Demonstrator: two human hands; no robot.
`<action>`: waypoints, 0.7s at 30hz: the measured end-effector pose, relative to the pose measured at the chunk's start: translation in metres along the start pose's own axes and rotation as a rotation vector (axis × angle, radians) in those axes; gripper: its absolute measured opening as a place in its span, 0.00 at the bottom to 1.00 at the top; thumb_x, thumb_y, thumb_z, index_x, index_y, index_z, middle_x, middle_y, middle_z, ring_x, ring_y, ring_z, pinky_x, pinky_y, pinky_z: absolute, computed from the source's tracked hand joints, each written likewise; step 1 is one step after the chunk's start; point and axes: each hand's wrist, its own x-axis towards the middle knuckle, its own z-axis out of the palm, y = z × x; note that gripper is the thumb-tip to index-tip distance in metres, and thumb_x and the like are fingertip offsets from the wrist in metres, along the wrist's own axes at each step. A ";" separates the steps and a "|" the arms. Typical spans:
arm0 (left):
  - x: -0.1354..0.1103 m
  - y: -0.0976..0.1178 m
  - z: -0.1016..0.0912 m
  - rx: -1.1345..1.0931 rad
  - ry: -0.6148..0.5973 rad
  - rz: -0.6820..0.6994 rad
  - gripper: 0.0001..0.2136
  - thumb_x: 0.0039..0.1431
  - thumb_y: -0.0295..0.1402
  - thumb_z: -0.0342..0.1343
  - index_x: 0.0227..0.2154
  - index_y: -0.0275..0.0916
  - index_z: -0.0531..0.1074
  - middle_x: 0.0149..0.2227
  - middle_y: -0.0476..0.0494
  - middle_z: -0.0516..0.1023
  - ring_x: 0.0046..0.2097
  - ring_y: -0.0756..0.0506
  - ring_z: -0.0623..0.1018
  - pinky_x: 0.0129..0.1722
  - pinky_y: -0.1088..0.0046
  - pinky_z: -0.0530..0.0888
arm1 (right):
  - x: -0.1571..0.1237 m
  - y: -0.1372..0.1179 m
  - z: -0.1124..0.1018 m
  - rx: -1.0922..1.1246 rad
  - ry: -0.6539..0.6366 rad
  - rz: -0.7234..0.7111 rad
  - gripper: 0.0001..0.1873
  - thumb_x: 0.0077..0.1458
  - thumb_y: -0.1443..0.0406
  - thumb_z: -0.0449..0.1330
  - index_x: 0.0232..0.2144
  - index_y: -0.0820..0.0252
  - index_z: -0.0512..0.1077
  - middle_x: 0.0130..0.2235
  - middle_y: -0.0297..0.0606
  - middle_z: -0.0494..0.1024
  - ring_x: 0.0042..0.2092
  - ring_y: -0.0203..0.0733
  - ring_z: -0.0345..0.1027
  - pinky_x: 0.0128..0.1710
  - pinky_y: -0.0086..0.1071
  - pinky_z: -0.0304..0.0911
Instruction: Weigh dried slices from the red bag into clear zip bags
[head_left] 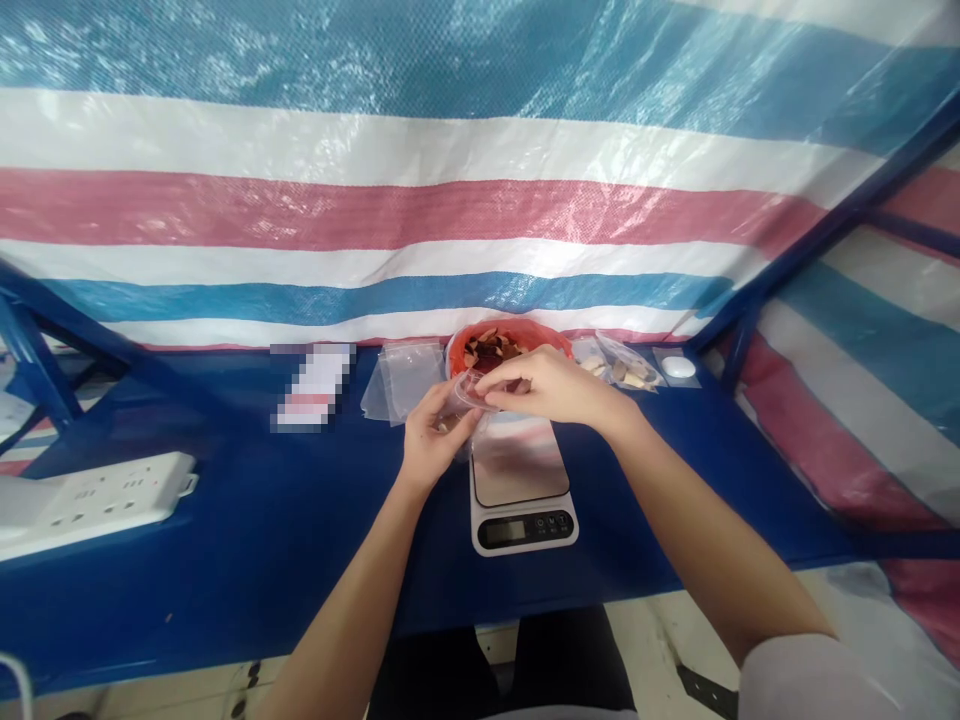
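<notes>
Between my hands is a small clear zip bag point(471, 392), its mouth toward the right. My left hand point(437, 432) is closed on the bag's side, thumb in front. The fingers of my right hand point(544, 385) are pinched together at the bag's opening; whether they also hold a small piece I cannot make out. Just behind them sits a bowl lined with a red plastic bag point(517, 328), holding brown dried slices point(491, 348). Below my hands lies a white digital kitchen scale point(521, 470) with a dark display.
Flat clear bags point(409, 380) lie left of the bowl. Filled bags point(630, 368) and a white round item point(679, 367) are to the right. A white power strip point(112, 500) is at the left; blue table point(285, 530) beneath, striped sheet point(420, 210) behind.
</notes>
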 end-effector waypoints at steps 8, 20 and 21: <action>0.007 0.013 0.009 0.103 -0.170 0.088 0.22 0.56 0.40 0.63 0.53 0.39 0.75 0.48 0.37 0.79 0.39 0.46 0.80 0.33 0.73 0.77 | -0.029 0.014 0.013 0.042 0.063 0.030 0.11 0.61 0.62 0.60 0.36 0.59 0.82 0.28 0.34 0.80 0.27 0.33 0.65 0.31 0.29 0.56; 0.013 0.035 0.022 0.279 -0.367 0.146 0.27 0.59 0.43 0.60 0.59 0.38 0.69 0.54 0.34 0.76 0.52 0.39 0.78 0.46 0.62 0.79 | -0.068 0.036 0.027 0.303 0.306 0.132 0.14 0.59 0.57 0.60 0.35 0.60 0.81 0.32 0.37 0.82 0.33 0.40 0.74 0.33 0.31 0.65; 0.011 0.034 0.021 0.317 -0.360 0.152 0.27 0.59 0.43 0.60 0.59 0.38 0.69 0.56 0.34 0.74 0.54 0.39 0.77 0.49 0.60 0.78 | -0.072 0.040 0.029 0.337 0.339 0.151 0.14 0.58 0.57 0.60 0.34 0.60 0.81 0.32 0.37 0.82 0.33 0.41 0.74 0.34 0.31 0.67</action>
